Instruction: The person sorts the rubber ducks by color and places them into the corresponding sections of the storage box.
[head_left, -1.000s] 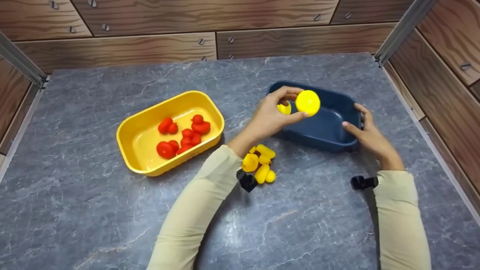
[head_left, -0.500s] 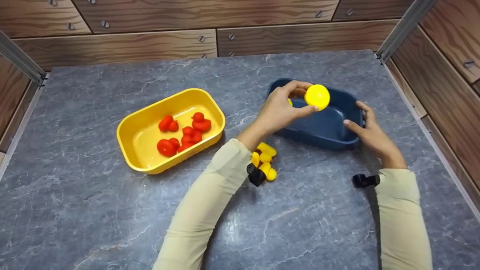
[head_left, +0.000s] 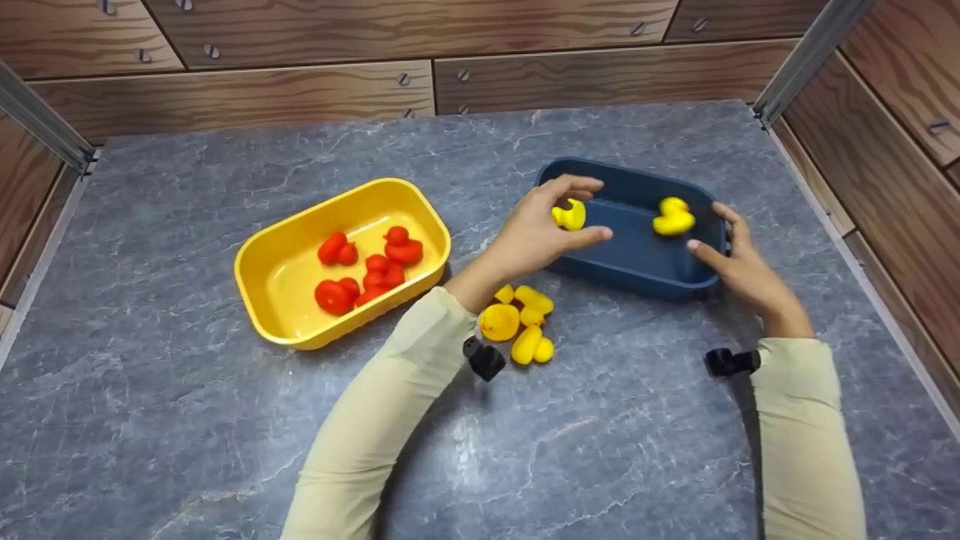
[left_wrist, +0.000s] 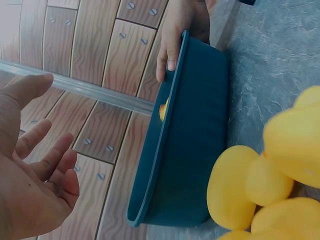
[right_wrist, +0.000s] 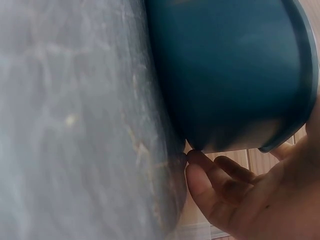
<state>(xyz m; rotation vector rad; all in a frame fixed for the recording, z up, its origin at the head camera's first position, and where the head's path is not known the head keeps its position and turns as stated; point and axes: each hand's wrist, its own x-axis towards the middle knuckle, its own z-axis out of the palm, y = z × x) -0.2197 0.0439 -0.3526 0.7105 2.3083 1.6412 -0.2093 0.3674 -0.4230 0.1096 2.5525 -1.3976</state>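
My left hand (head_left: 540,225) hovers over the left end of a dark blue plastic bin (head_left: 630,279), thumb and fingers spread apart with nothing between them; the left wrist view shows the same empty hand (left_wrist: 37,185). Inside the bin, one yellow rubber duck (head_left: 673,219) is at the right end, and another yellow duck (head_left: 574,216) shows past the left fingers. At the bin's right end my right hand (head_left: 750,274) grips the rim, thumb on the inner side. Its fingers curl against the outer wall in the right wrist view.
Several yellow rubber ducks (head_left: 501,322) lie in a pile on the grey marbled table (head_left: 600,435), beneath the left wrist. To the left stands a yellow bin (head_left: 274,322) holding several red rubber ducks (head_left: 332,297). Wood-patterned panels (head_left: 555,86) border the back and sides.
My left hand has let go of a yellow duck, which is now in the blue bin's right end, and has drawn back left with fingers spread. The right hand stays at the rim.
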